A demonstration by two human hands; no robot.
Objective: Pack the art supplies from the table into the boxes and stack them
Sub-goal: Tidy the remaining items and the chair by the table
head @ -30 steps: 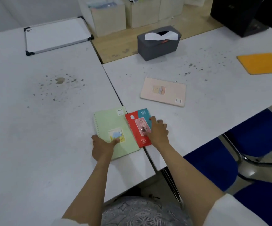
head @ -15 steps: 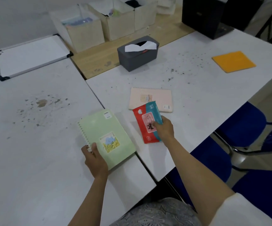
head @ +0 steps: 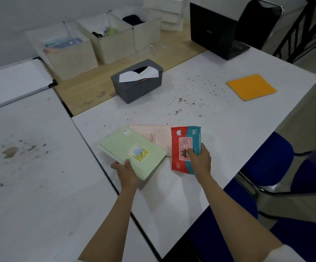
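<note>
Left hand (head: 125, 170) gripping the near corner of the green spiral notebook (head: 132, 151), thumb on the cover, book lifted and overlapping the pink notebook (head: 158, 137) lying flat on the white surface (head: 219, 120). Right hand (head: 200, 161) pinching the red-and-teal wipes pack (head: 184, 146) by its right edge, pack covering the pink notebook's right end. Three fabric boxes (head: 72, 59) in a row well beyond, on the wooden strip. Grey tissue box (head: 137, 81) between them and the notebooks. Orange pad (head: 251, 86) far right.
</note>
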